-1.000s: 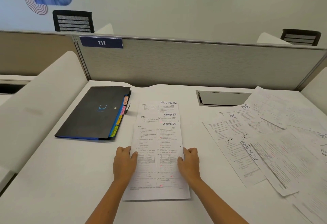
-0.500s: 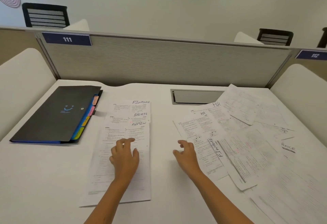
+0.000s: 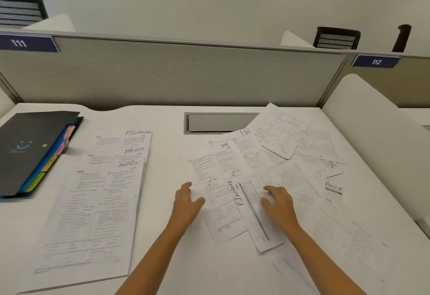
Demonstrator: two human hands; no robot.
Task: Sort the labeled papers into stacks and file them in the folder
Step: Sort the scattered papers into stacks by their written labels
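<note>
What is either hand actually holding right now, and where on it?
Nothing is gripped. The left hand rests on the left edge of an HR sheet; the right hand lies on the loose pile, fingers loosely bent.

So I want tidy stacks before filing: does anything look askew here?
Yes. The loose papers on the right overlap at mixed angles; one FINANCE sheet lies turned sideways. The left stack is staggered but aligned.

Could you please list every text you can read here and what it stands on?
"not those who wait": wall
"111": left divider plate
"112": right divider plate
"FINANCE", "SPORTS", "ADMIN": sorted sheets
"HR", "FINANCE", "ANCE": loose papers
Printed body text and folder tabs: too small.
</note>
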